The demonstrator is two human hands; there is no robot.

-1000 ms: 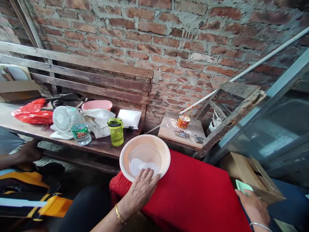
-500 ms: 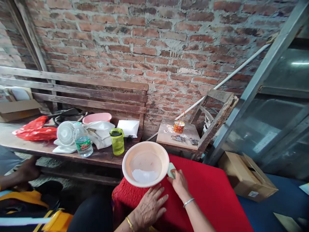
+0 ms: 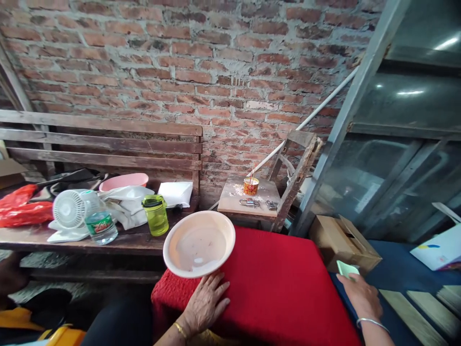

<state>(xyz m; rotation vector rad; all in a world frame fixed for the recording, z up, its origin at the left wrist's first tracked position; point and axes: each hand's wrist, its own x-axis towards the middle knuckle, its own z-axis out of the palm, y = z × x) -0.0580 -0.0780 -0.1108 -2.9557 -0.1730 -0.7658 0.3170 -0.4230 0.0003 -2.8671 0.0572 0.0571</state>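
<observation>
A pale round basin (image 3: 171, 262) with some clear water in it stands on the red cloth (image 3: 277, 283). My left hand (image 3: 207, 302), with a gold bangle at the wrist, lies with fingers outstretched on the cloth, its fingertips at the basin's near rim. Out to the right, my right hand (image 3: 362, 298) pinches a small pale green block (image 3: 345, 268); whether it is soap or a sponge I cannot tell. This hand is above the dark blue surface (image 3: 391, 250), beyond the red cloth's right edge.
On the wooden bench (image 3: 144, 242) are a green bottle (image 3: 155, 216), a water bottle (image 3: 101, 228), a white fan (image 3: 72, 209) and a pink basin (image 3: 124, 181). Padlocks (image 3: 249, 203) lie on a chair. A cardboard box (image 3: 338, 240) and flat pale strips (image 3: 406, 312) are at right.
My right hand has carried the green block from beside the basin over to the right. The view has turned right. My left hand stays by the basin's near rim.
</observation>
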